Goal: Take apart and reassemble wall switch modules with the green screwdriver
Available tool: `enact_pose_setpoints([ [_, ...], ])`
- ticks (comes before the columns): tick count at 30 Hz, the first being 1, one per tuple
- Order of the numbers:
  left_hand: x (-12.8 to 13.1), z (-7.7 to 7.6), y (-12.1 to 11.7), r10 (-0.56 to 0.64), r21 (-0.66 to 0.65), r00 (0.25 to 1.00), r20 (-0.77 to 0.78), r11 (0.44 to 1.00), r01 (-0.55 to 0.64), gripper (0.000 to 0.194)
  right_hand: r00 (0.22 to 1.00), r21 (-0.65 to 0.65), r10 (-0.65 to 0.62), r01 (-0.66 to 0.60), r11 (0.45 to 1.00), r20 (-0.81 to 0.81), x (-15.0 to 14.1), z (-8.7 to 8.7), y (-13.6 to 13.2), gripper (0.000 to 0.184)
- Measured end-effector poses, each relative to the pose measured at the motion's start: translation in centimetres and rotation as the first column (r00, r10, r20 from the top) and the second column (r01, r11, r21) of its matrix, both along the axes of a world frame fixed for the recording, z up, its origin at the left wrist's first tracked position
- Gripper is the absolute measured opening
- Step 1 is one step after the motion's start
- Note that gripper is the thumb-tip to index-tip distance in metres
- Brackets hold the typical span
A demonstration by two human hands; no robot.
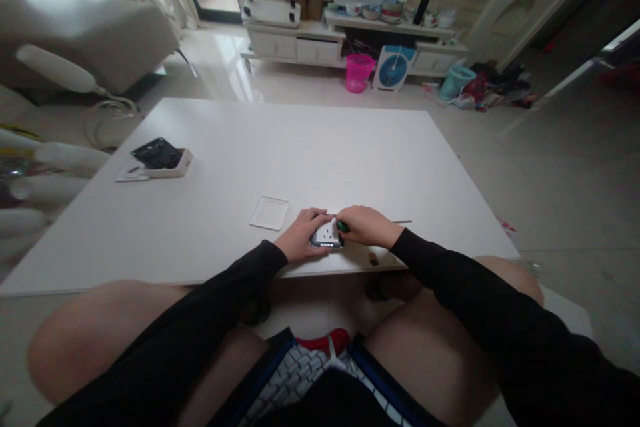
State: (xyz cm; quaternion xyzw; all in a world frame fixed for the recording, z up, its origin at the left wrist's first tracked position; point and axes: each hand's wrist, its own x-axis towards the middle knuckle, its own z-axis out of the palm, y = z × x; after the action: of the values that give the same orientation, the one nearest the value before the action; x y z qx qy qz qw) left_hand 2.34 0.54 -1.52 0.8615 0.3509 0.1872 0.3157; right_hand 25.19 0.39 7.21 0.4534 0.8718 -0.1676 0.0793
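Fingers of L hand [299, 237] part-spread, gripping socket panel [327, 233] by its edges, lower centre of frame; R hand [369, 225] closed round green-handled tool [343, 226], prob. a screwdriver, over panel's R side; clear square cover [270, 213] on tabletop [320, 153] left of hands, white box [186, 161] w/ dark plate [157, 154] mid-left of frame

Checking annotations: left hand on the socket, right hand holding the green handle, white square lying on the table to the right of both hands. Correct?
One error: the white square lies on the table to the left of both hands, per the head view. Left hand on the socket, right hand holding the green handle: correct.
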Motion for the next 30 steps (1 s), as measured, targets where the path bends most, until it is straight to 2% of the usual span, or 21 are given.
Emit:
enact_pose_setpoints([
  [11,0.1,0.3,0.0,-0.001,-0.018,1.000,-0.010,1.000,0.001,0.077,0.991,0.027,0.081,-0.084,0.996,0.103,-0.9,0.9,-0.5,0.025],
  [16,0.1,0.3,-0.1,-0.001,-0.011,1.000,-0.006,1.000,0.001,0.076,0.986,0.048,0.099,-0.107,0.993,0.137,-1.2,1.0,-0.9,0.023],
  [21,-0.6,0.4,0.8,-0.075,-0.027,0.997,-0.012,0.997,0.075,0.079,0.975,0.062,0.153,-0.165,0.984,0.163,-1.3,1.0,-1.0,0.022],
  [23,-1.1,0.6,1.2,-0.100,-0.024,0.995,-0.014,0.995,0.100,0.077,0.974,0.067,0.156,-0.169,0.983,0.166,-1.4,0.9,-1.1,0.023],
  [27,-1.9,0.8,1.6,-0.076,-0.002,0.997,0.016,0.997,0.076,0.069,0.975,0.058,0.137,-0.149,0.987,0.175,-1.6,1.1,-1.3,0.023],
  [30,-1.9,0.9,1.4,-0.070,0.008,0.997,0.019,0.998,0.070,0.070,0.975,0.051,0.135,-0.146,0.988,0.174,-1.6,1.3,-1.3,0.022],
])
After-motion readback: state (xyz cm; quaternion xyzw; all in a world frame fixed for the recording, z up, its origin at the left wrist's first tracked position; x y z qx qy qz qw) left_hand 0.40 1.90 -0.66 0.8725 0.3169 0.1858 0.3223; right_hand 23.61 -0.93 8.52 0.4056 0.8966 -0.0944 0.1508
